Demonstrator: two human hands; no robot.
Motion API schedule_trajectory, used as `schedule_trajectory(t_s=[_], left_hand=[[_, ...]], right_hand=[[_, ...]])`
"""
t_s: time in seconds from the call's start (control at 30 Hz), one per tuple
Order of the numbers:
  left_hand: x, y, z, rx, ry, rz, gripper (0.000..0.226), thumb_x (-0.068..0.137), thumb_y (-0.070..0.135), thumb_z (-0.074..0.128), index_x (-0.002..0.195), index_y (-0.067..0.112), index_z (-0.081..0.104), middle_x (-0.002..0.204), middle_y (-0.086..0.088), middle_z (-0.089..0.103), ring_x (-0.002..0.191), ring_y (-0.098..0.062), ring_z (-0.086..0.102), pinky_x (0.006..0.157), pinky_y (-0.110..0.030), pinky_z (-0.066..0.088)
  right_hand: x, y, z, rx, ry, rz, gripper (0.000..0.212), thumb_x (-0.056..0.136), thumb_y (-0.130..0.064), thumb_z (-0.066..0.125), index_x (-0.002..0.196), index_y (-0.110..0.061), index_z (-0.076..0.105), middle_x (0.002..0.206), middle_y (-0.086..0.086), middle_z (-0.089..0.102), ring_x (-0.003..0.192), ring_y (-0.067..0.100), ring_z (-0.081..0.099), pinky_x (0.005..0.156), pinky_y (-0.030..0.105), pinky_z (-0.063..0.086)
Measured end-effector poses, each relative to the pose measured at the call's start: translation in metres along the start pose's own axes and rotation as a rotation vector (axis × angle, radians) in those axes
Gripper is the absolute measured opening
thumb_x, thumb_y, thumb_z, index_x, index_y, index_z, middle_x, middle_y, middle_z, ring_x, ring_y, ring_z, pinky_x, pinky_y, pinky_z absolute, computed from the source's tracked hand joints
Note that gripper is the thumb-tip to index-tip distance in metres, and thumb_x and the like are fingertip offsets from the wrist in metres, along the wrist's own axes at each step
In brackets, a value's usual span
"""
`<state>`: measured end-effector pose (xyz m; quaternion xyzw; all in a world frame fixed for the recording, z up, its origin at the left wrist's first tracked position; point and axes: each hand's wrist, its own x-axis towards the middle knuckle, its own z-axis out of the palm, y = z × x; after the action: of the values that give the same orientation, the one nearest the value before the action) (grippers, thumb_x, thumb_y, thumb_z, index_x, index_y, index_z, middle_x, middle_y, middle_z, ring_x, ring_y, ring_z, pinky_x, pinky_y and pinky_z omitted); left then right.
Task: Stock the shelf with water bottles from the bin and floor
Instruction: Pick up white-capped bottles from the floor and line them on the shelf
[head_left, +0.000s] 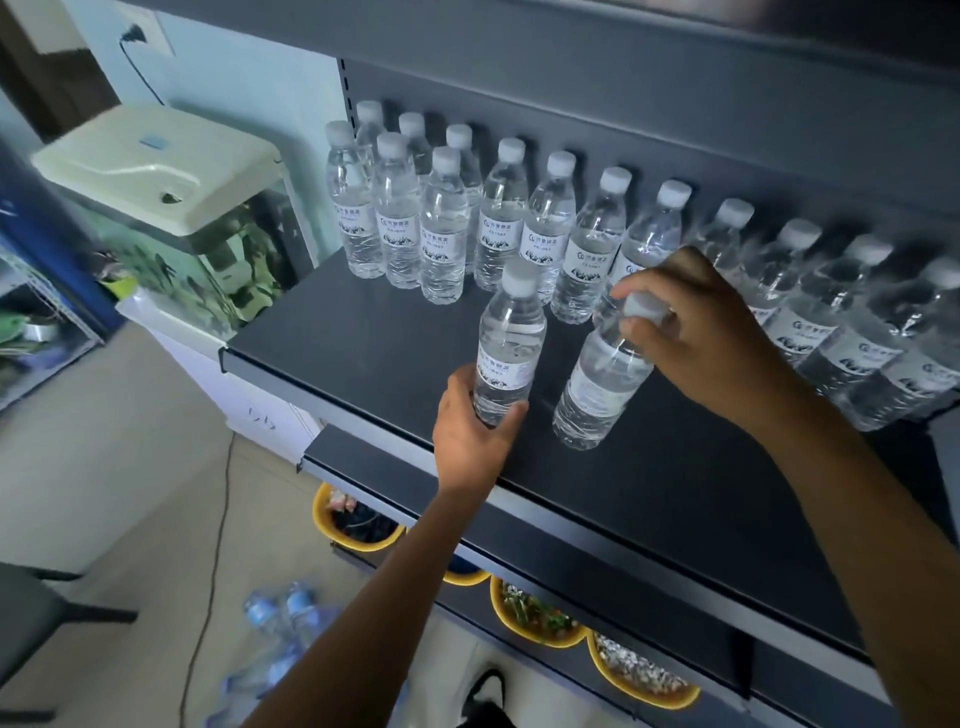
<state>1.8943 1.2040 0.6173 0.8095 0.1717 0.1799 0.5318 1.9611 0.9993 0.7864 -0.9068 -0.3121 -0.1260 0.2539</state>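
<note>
Several clear water bottles with white caps stand in rows at the back of the dark shelf. My left hand grips the base of one upright bottle near the shelf's front. My right hand holds the cap and neck of a second bottle, which leans to the right with its base on the shelf. More bottles with blue caps lie on the floor below.
An aquarium with a cream lid stands left of the shelf. Lower shelves carry yellow bowls of food. A black cable runs across the floor. A dark stool sits at the lower left.
</note>
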Motion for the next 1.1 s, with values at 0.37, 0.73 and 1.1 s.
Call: schedule_trajectory(t_s=[0.37, 0.73, 1.1], left_hand=[[-0.002, -0.001, 0.007, 0.111, 0.093, 0.059, 0.062, 0.082, 0.053, 0.078, 0.131, 0.030, 0.048, 0.122, 0.012, 0.059, 0.114, -0.013, 0.059, 0.092, -0.040, 0.055], [0.005, -0.001, 0.009, 0.140, 0.079, 0.057, 0.064, 0.080, 0.053, 0.080, 0.129, 0.024, 0.051, 0.118, 0.009, 0.054, 0.112, -0.015, 0.055, 0.089, -0.040, 0.055], [0.053, -0.005, 0.012, 0.198, 0.032, 0.119, 0.059, 0.077, 0.051, 0.083, 0.119, 0.017, 0.058, 0.108, 0.004, 0.062, 0.099, -0.019, 0.050, 0.096, -0.041, 0.044]], right_hand=[[-0.009, -0.010, 0.017, 0.089, 0.195, 0.444, 0.054, 0.075, -0.049, 0.083, 0.113, -0.019, 0.060, 0.114, 0.002, 0.054, 0.096, 0.020, 0.059, 0.079, 0.031, 0.045], [-0.038, -0.003, 0.061, 0.509, 0.351, 0.461, 0.058, 0.081, -0.035, 0.079, 0.131, -0.022, 0.051, 0.127, -0.004, 0.065, 0.117, 0.015, 0.065, 0.099, 0.046, 0.055], [-0.072, 0.019, 0.154, 0.384, 0.267, 0.708, 0.068, 0.076, -0.022, 0.085, 0.133, -0.020, 0.048, 0.122, -0.002, 0.062, 0.115, 0.025, 0.058, 0.098, 0.054, 0.050]])
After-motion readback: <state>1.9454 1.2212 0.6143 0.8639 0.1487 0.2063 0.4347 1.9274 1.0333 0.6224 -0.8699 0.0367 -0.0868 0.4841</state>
